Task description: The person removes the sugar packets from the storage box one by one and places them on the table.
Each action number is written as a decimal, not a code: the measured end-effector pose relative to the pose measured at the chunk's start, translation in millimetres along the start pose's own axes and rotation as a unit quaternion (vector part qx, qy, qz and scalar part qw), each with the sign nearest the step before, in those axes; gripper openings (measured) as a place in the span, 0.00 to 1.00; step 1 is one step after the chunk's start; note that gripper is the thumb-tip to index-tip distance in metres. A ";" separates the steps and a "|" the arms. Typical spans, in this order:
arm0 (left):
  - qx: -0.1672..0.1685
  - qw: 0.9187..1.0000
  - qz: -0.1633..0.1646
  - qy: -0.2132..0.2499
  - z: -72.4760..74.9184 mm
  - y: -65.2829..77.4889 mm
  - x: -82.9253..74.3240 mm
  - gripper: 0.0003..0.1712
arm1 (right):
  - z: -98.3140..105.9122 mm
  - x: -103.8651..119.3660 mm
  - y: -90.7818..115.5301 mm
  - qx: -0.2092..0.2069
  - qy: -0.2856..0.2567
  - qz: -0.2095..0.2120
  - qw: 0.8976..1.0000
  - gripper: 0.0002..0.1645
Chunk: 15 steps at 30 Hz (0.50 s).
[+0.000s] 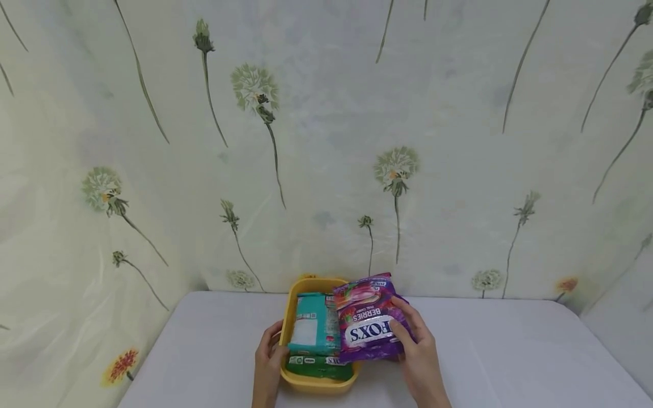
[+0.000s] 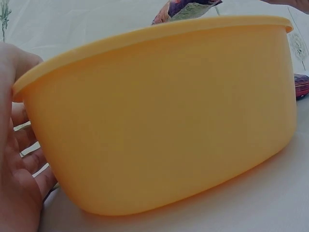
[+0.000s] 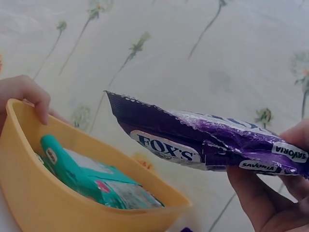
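My right hand [image 1: 420,348] pinches a purple Fox's Berries candy bag [image 1: 364,334] between thumb and fingers. The bag is raised beside and partly over the right rim of a yellow plastic tub [image 1: 318,386]; the right wrist view shows its crimped edge and side. My left hand [image 1: 268,354] holds the tub's left side, thumb at the rim and fingers along the outer wall. Inside the tub lie a teal packet [image 1: 308,323] and, nearer me, a green packet [image 1: 318,368]. The purple bag hides part of the tub's right side in the head view.
The tub stands on a white-covered table [image 1: 510,351], close to a dandelion-patterned sheet [image 1: 326,141] hanging behind it. Past the tub's far side, the left wrist view shows part of a dark red and purple item [image 2: 301,87] low on the table.
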<state>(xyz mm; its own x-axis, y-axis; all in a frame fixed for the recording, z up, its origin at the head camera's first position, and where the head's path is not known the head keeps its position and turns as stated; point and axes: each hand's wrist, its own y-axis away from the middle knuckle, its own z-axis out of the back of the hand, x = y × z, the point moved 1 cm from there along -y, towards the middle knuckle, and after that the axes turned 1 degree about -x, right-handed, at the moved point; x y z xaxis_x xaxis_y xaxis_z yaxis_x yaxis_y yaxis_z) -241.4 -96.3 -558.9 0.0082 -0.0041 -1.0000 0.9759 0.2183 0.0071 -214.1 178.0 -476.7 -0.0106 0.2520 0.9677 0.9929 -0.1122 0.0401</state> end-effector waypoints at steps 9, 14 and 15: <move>-0.001 1.000 -0.003 -0.002 -1.0 -2.5 3.2 0.30 | 18.0 -0.4 -4.2 -0.024 -0.017 0.014 0.999 0.32; -0.007 1.000 -0.002 -0.007 0.0 -2.1 3.8 0.30 | 25.1 -0.5 -5.7 -0.020 -0.037 0.028 0.999 0.31; -0.008 1.000 -0.002 -0.007 0.0 -2.0 3.7 0.30 | 26.3 -0.3 -6.3 -0.020 -0.042 0.030 0.998 0.31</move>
<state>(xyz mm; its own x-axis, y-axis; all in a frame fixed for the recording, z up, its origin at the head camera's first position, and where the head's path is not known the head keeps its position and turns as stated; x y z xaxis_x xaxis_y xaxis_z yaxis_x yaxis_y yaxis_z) -243.2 -96.8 -562.6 0.0066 -0.0185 -0.9998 0.9724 0.2333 0.0021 -217.2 204.0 -483.8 0.0608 0.3224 0.9446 0.9858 -0.1680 -0.0061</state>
